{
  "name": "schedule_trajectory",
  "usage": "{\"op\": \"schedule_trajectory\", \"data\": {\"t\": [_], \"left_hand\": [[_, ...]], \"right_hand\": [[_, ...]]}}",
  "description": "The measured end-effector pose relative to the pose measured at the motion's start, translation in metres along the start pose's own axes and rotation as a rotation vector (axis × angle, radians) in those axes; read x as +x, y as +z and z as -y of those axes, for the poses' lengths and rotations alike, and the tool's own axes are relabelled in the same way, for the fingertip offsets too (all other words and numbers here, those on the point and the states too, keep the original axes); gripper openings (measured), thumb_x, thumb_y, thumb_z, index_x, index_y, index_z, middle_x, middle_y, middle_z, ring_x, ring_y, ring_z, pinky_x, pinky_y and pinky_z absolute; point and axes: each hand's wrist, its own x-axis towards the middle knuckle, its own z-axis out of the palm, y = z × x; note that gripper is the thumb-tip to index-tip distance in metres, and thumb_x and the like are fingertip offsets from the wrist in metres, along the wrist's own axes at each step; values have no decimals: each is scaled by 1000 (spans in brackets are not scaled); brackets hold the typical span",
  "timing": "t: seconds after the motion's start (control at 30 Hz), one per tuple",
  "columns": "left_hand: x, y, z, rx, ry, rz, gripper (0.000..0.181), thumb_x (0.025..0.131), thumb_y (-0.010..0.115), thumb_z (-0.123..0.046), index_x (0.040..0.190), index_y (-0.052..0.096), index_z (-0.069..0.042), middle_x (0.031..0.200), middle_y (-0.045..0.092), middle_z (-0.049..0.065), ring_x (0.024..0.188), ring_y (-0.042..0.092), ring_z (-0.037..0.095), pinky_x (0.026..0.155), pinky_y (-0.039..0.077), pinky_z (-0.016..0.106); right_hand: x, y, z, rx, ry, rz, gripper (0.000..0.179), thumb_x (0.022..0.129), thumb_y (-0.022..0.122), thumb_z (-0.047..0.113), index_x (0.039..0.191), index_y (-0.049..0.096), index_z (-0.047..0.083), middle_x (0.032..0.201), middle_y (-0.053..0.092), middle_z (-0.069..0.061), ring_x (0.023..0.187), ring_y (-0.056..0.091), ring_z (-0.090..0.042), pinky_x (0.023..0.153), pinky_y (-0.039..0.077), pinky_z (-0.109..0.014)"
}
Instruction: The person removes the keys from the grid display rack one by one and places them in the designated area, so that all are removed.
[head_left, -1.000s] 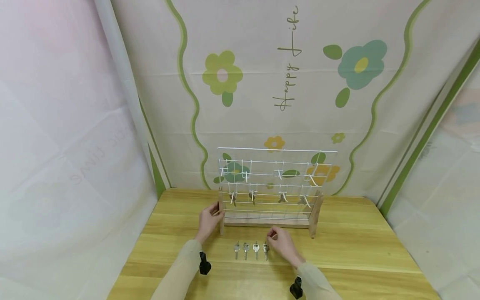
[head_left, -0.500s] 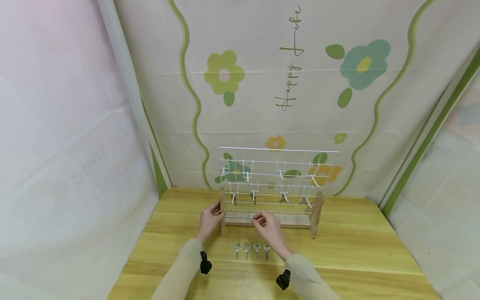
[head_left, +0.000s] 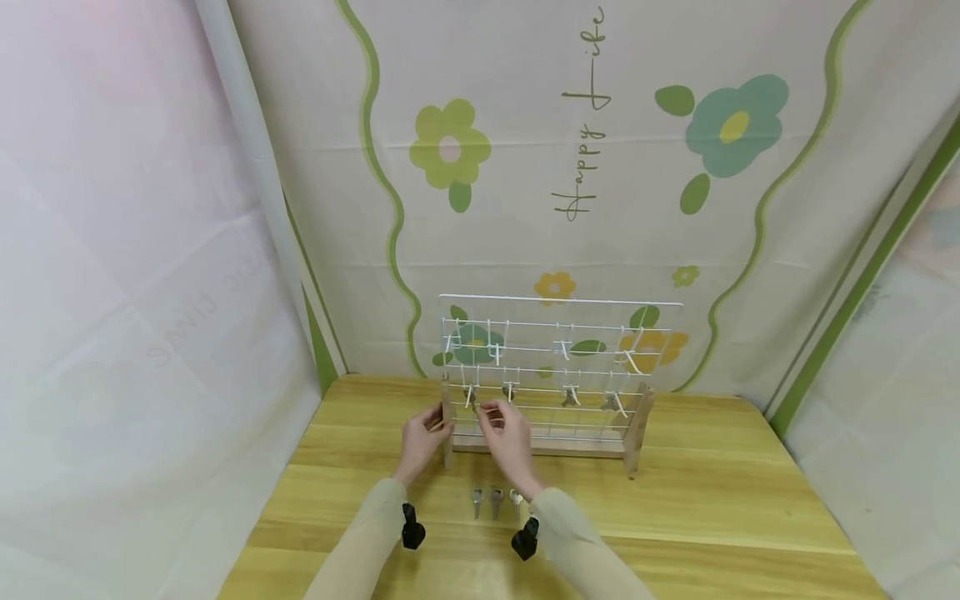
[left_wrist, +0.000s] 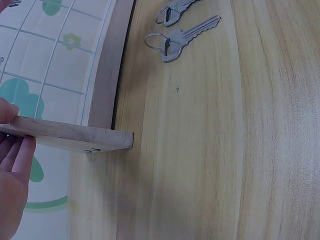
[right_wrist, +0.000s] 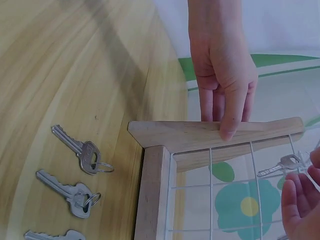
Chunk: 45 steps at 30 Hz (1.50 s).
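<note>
A white wire rack [head_left: 558, 298] with hooks stands on wooden end pieces. My left hand [head_left: 420, 442] grips its left wooden upright [right_wrist: 200, 131], thumb on one side and fingers on the other. My right hand [head_left: 507, 435] is raised before the lower left part of the grid. Its thumb and fingers are slightly bent and apart, close to a hanging key [right_wrist: 288, 162]; contact is not plain. Further keys hang along the lower row of hooks. Silver keys with small rings, among them one key [right_wrist: 87, 156], lie in a row on the table before the rack.
The wooden table [head_left: 712, 517] bears the rack near its back edge. Behind it hangs a flowered curtain [head_left: 517, 225], and white cloth [head_left: 150, 333] closes the left side. Upper hooks [head_left: 566, 350] jut forward. Part of the key row is hidden behind my right sleeve [head_left: 570, 525].
My right hand has moved from beside the rightmost table key, left and up to the rack's lower left hooks. My left hand stays on the upright. The head view has shifted slightly.
</note>
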Motion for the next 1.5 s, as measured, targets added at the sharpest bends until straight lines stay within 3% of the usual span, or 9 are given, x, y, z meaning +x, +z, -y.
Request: {"op": "schedule_trajectory", "data": {"t": [0.27, 0.5, 0.73, 1.1, 1.5], "left_hand": [[-1, 1, -2, 24, 22, -6, 48, 89, 68, 5, 134, 55, 11, 132, 59, 33, 122, 61, 44, 95, 60, 37], [-13, -3, -30, -6, 52, 21, 46, 88, 67, 8, 131, 55, 16, 129, 58, 37, 119, 60, 49, 94, 60, 42], [-1, 2, -1, 10, 33, -17, 46, 88, 69, 3, 133, 58, 8, 131, 61, 30, 121, 62, 42, 94, 60, 36], [1, 1, 0, 9, 12, -14, 47, 88, 70, 3, 134, 58, 5, 131, 62, 28, 122, 62, 40, 95, 60, 39], [0, 0, 0, 5, 11, -8, 48, 88, 69, 4, 134, 57, 8, 132, 60, 31, 122, 61, 43, 95, 60, 40]], "right_hand": [[7, 17, 6, -38, -31, -56, 24, 93, 66, 6, 116, 63, -2, 106, 67, -15, 95, 68, -26, 84, 63, -36], [12, 26, 7, -32, -46, -101, 25, 94, 64, 3, 119, 63, 0, 108, 66, -15, 98, 66, -27, 86, 63, -37], [17, 29, 4, -51, -58, -123, 25, 91, 64, -2, 116, 66, -1, 102, 68, -15, 92, 68, -27, 80, 64, -33], [22, 31, 2, 4, -7, -132, 11, 90, 67, -1, 100, 64, 0, 96, 68, -15, 83, 70, -26, 73, 63, -29], [27, 30, 5, -3, 30, -112, 7, 90, 67, 0, 96, 66, 1, 92, 71, -15, 80, 71, -26, 69, 61, -22]]}}
